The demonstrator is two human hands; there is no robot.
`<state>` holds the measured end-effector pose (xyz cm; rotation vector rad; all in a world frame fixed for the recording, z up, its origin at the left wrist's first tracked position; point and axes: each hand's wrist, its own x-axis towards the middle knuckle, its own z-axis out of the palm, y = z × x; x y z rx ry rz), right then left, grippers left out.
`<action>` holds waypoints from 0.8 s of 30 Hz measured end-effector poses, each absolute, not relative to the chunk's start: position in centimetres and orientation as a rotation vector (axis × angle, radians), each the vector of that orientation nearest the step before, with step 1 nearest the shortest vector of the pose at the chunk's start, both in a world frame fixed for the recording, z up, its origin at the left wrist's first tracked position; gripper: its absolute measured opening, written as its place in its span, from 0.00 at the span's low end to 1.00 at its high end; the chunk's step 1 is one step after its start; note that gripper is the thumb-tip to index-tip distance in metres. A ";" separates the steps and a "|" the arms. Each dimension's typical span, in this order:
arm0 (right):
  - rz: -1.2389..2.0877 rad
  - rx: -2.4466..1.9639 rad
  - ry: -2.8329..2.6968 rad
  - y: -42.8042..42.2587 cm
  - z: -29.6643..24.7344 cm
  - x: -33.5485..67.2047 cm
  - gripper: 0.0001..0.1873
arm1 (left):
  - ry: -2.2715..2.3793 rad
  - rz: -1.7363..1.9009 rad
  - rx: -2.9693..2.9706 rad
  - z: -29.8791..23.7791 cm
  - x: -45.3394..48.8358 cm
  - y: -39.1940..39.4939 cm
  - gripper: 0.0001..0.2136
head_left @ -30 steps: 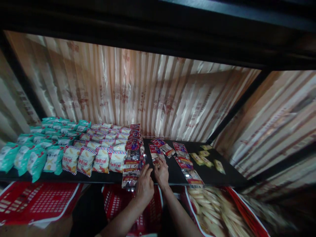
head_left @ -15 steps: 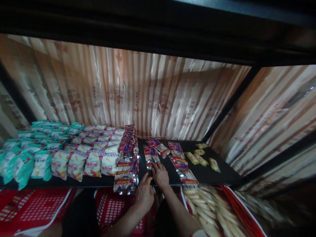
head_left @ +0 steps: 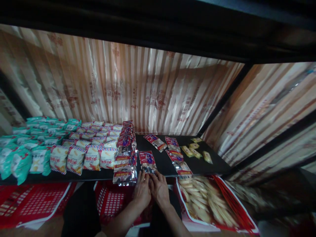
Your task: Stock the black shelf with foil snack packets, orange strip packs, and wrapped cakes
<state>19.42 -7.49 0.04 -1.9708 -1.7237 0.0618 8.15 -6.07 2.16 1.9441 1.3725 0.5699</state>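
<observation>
"Where's that red-and-silver packet (head_left: 147,159)?"

"Lying near the front edge of the black shelf (head_left: 163,163), just right of the overlapping row of matching packets (head_left: 125,148)."

"And the left hand (head_left: 143,190) and right hand (head_left: 159,188)?"

"Side by side at its near end, fingers loosely bent, fingertips over it. Whether either hand grips it, I can't tell."

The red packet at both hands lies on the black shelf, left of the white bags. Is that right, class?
Wrong side: the head view shows the red packet, at the left hand and right hand, lying on the black shelf right of the white bags.
</observation>
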 end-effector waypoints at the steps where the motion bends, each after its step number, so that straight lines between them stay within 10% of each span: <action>1: 0.097 -1.931 -1.666 -7.5 -0.2 19.5 0.16 | 1.361 0.564 1.942 2.1 8.1 -6.2 0.27; 24: 1.057 -1.315 -0.442 -8.4 -1.1 19.2 0.14 | 1.302 0.604 1.996 0.7 7.3 -7.7 0.25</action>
